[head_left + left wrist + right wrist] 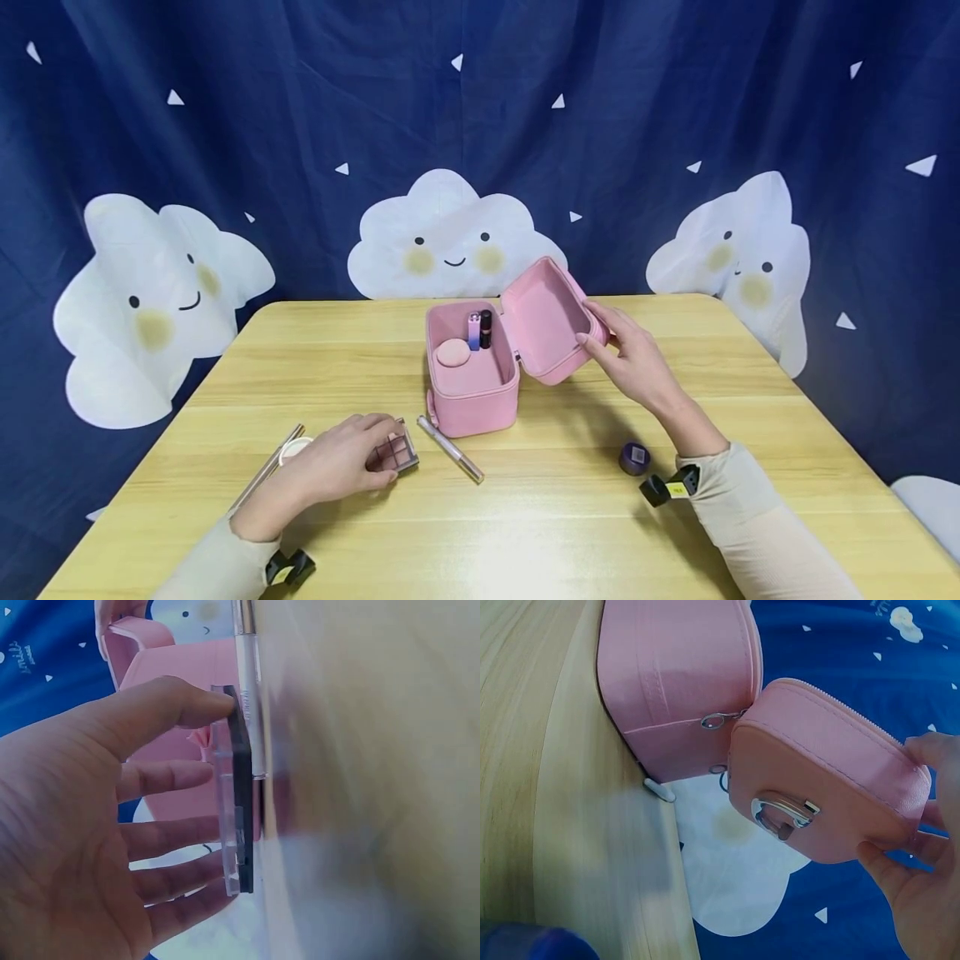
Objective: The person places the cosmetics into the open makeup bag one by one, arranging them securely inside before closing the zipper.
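My left hand (341, 458) grips an eyeshadow palette (395, 452) by its edges, low over the table. In the left wrist view the palette (241, 795) has a dark base and a clear lid, with the thumb at one end. My right hand (633, 354) holds the raised lid (543, 321) of a pink cosmetic case (476, 414), thumb on one side and fingers on the other. Inside the case lie a pale pink makeup sponge (453, 352), a blue-and-pink tube (474, 332) and a black tube (486, 329). The right wrist view shows the lid's metal-fitted handle (780, 817).
A slim makeup tube (450, 450) lies before the case. Left of my left hand are a thin pencil-like stick (266, 467) and a round white item (294, 450), partly covered. A small dark purple jar (634, 457) stands near my right wrist. Behind the table hangs a blue curtain (300, 125).
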{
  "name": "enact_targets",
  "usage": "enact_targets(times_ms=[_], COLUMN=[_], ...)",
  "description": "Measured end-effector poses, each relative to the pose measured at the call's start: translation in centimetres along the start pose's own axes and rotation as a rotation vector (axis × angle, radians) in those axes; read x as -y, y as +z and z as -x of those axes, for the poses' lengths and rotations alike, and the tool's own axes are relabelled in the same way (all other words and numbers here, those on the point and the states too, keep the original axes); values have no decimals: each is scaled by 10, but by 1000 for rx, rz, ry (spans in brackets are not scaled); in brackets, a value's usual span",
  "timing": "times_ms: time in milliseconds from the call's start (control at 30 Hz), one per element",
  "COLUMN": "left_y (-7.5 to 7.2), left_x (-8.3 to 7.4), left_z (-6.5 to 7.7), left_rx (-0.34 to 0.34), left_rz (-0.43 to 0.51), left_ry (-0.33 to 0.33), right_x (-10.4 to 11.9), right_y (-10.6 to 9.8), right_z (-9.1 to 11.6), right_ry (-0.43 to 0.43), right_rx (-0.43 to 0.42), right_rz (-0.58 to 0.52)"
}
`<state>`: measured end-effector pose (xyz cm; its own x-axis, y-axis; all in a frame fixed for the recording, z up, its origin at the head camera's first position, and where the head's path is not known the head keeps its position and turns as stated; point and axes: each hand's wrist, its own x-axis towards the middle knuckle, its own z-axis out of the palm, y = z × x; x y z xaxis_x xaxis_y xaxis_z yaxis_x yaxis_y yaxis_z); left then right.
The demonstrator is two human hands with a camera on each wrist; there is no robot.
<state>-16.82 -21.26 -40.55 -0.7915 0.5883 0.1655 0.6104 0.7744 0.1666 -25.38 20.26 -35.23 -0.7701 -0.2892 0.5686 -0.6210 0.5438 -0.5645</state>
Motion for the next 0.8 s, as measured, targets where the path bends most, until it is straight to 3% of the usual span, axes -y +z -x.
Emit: enact_targets(times_ms=[333, 500, 800], left_y=[-22, -41, -68], left_x=[-2, -5, -9], left_z=[-9, -20, -50], left_rx=[-111, -154, -170], left_rz=[-20, -20, -14], left_ry=[39, 83, 154], right_x=[2, 2, 2], right_y=[0, 0, 0], right_z=[0, 1, 0], right_ry=[20, 24, 15], right_rx=[14, 15, 4], right_rz=[-12, -1, -8])
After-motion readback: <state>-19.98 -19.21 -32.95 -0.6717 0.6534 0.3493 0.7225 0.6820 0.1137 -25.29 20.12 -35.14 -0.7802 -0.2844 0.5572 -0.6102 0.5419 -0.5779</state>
